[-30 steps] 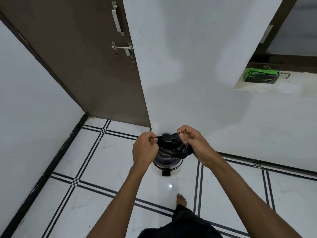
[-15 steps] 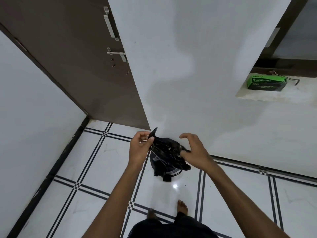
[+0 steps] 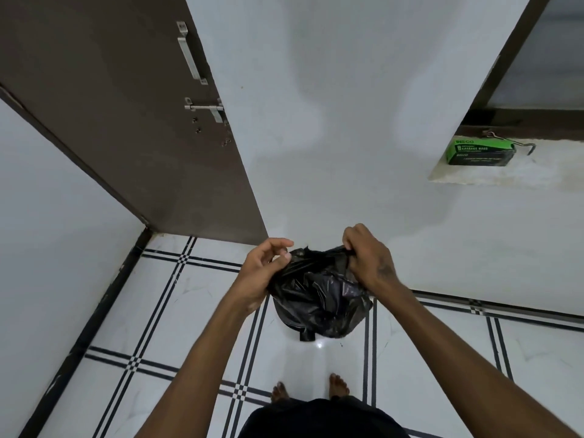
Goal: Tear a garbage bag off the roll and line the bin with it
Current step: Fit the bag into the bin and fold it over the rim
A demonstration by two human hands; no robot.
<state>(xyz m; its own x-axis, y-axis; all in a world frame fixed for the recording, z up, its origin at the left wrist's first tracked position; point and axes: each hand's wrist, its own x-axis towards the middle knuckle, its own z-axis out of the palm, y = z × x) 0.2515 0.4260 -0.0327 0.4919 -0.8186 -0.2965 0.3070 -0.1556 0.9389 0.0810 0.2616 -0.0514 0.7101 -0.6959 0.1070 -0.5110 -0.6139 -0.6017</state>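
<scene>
The black garbage bag (image 3: 319, 290) hangs crumpled between both hands, in the air over the bin (image 3: 305, 331), which stands on the tiled floor (image 3: 196, 314) near the foot of the white wall (image 3: 347, 137). The bag hides nearly all of the bin; only a dark lower edge and a small tab at its base show beneath the plastic. The right hand (image 3: 369, 259) grips the bag's upper rim with curled fingers. The left hand (image 3: 264, 267) is at the bag's other side with its thumb pressed on the plastic and its fingers curled loosely above; whether they pinch the rim cannot be told.

Two bare feet (image 3: 338, 385) stand on the floor just behind the bin. A brown door (image 3: 132, 128) with a metal handle and bolt is to the left. A green box of garbage bags (image 3: 480, 152) lies on a ledge (image 3: 505, 175) at the right, well apart from the bin.

The plastic is glossy, wrinkled and bunched, not spread open.

Compared with half a second ago, the hands have moved wider apart and the bag hangs lower, covering more of the bin.
</scene>
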